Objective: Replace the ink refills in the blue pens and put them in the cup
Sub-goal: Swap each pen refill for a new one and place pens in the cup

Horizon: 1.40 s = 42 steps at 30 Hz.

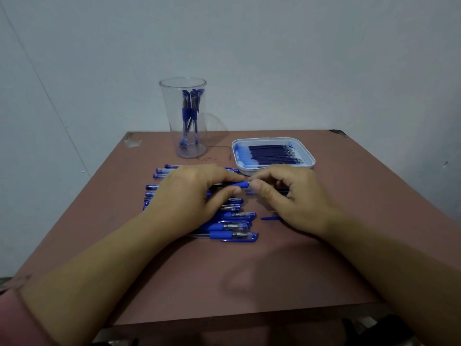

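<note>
My left hand (pixel 192 193) grips a blue pen (pixel 238 185) by its rubber grip, held level above a row of several blue pens (pixel 232 224) lying on the table. My right hand (pixel 289 196) pinches the pen's tip end, thumb and forefinger closed on it; a dark refill appears to lie under its fingers. A loose blue cap (pixel 270 218) lies below the right hand. A clear cup (pixel 185 118) at the back holds several blue pens. A white tray (pixel 309 156) at the back right carries several dark refills (pixel 273 154).
The brown table (pixel 249 275) stands against a pale wall. Its front edge runs just below my forearms, and the right side drops off past the tray. A pink sleeve shows at the bottom left.
</note>
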Each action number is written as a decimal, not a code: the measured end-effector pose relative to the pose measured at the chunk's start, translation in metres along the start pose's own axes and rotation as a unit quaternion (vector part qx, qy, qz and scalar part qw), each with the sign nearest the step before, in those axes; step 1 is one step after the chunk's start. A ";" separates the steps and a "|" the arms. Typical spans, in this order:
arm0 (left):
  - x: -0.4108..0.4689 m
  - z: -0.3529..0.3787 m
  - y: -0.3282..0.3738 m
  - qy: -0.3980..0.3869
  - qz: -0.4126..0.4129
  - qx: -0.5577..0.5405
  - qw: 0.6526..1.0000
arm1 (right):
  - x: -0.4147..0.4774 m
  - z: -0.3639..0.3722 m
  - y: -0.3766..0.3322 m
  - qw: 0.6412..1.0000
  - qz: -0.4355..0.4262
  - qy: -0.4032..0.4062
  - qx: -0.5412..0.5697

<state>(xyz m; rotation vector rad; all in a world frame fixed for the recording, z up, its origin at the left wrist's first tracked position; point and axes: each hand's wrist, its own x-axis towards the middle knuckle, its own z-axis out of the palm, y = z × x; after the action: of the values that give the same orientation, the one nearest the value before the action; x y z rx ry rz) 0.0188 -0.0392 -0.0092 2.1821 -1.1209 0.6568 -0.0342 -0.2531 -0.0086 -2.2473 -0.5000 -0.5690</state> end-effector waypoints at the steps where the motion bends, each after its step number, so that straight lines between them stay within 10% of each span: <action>1: 0.000 0.000 0.000 0.002 0.005 0.003 1.000 | 0.001 0.000 0.001 1.000 -0.011 0.004 -0.018; 42: -0.002 0.004 0.001 0.020 0.046 0.059 0.997 | -0.004 0.000 -0.009 0.999 0.043 0.014 0.027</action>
<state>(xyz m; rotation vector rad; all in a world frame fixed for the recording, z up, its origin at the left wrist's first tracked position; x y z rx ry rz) 0.0177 -0.0419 -0.0130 2.2152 -1.1952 0.8242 -0.0414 -0.2479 -0.0059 -2.1943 -0.3983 -0.5369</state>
